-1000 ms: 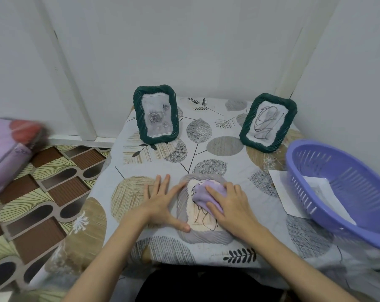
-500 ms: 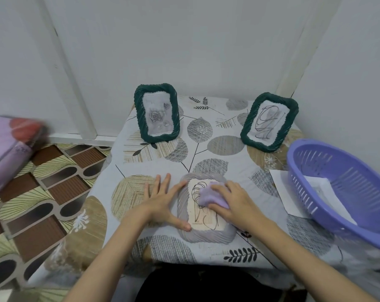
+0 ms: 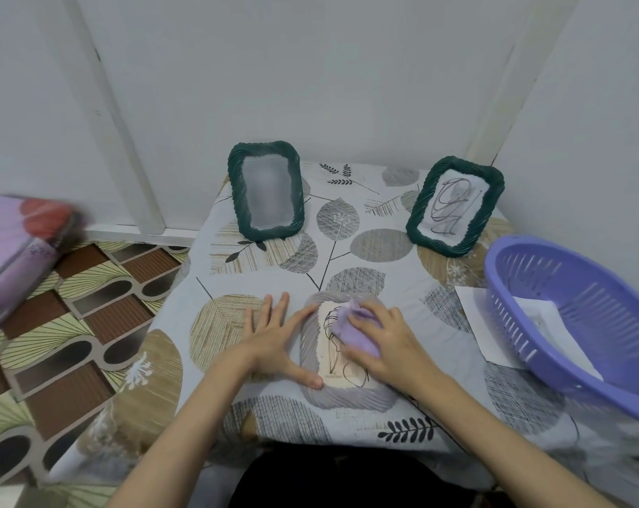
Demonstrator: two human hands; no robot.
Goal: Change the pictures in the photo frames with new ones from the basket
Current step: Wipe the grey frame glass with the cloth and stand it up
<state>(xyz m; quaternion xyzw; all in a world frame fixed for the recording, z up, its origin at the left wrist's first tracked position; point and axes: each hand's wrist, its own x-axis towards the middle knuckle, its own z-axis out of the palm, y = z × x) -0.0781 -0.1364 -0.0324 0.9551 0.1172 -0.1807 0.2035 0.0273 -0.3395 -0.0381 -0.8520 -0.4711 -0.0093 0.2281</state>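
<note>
A grey woven photo frame (image 3: 347,399) lies flat near the table's front edge, with a line-drawn picture showing in it. My left hand (image 3: 277,339) rests flat on the frame's left side, fingers spread. My right hand (image 3: 387,342) presses a lilac cloth (image 3: 347,333) onto the frame's glass. Two dark green frames stand at the back: the left green frame (image 3: 265,190) and the right green frame (image 3: 453,207) with a scribbled drawing. The purple basket (image 3: 530,306) sits at the right with paper inside.
A white sheet (image 3: 475,313) lies on the table partly under the basket. The table (image 3: 384,247) has a leaf-patterned cover and stands in a wall corner. A purple bundle (image 3: 13,251) is at the left, above the patterned floor.
My right hand has slid the cloth back and forth over the grey frame's glass, down and then up again. The left hand has stayed in place.
</note>
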